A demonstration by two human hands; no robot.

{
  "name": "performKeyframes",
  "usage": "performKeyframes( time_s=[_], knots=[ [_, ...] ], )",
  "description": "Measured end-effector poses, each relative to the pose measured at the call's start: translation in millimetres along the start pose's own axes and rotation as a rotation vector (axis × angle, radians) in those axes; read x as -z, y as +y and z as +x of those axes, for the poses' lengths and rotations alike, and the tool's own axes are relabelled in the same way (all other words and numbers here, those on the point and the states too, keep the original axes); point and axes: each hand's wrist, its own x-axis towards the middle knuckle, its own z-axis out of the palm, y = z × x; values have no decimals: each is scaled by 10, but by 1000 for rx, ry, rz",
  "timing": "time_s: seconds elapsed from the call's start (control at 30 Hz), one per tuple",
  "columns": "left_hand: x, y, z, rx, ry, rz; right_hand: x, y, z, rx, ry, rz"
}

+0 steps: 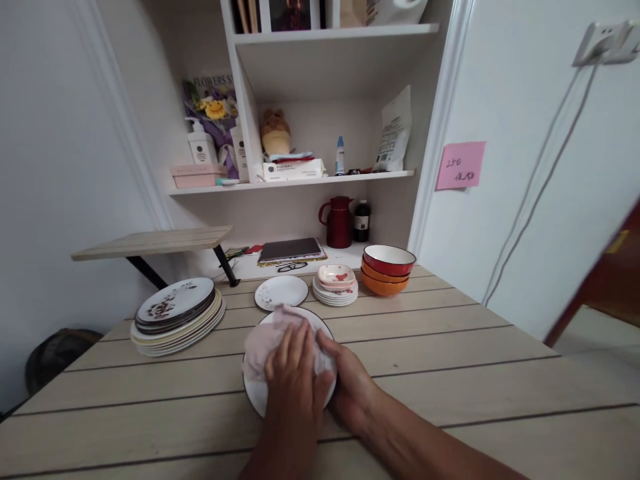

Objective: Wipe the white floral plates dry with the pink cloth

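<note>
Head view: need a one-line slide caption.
Left hand presses a crumpled pale-pink cloth onto a round white dark-rimmed plate while the right hand grips its edge.

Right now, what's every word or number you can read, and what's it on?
"FLOWERS S", cut off by the shelf divider, on the bouquet.
"250", handwritten, on the pink note; the writing under it is unclear.
Too small or blurred: labels on the two white bottles, pink box, white box, blue-capped bottle, white pouch, dark bottle and white top-shelf package.

Planked table (450, 373): tall plate stack (177, 313), single plate (281, 292), small-dish stack (335, 288), nested bowls (386, 272).
</note>
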Motion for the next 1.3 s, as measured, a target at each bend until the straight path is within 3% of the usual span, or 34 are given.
performKeyframes(
  time_s=[0.1,0.17,0.3,0.5,0.73,0.87,0.93,1.03,1.17,1.3],
  knots=[
    [86,67,29,-176,-111,-152,25,-155,7,-8,-7,17],
    [150,82,63,-212,-145,-244,31,-274,4,46,25,22],
    [207,14,117,-157,-88,-270,32,-388,-6,178,113,32],
    [171,-111,107,64,33,-137,18,-149,0,98,49,-47],
    [235,31,104,-14,-59,-334,-2,-36,-14,-38,-7,-124],
    [270,74,108,-67,-195,-558,32,-178,24,6,-6,-41],
    [255,58,97,-79,-223,-558,58,-244,40,66,37,6],
    [211,9,68,-85,-141,-391,76,-276,42,119,78,26],
    [195,-36,50,-65,78,-135,64,-220,40,62,-24,16],
    [240,-18,73,87,229,135,71,-216,67,106,33,31]
  ],
)
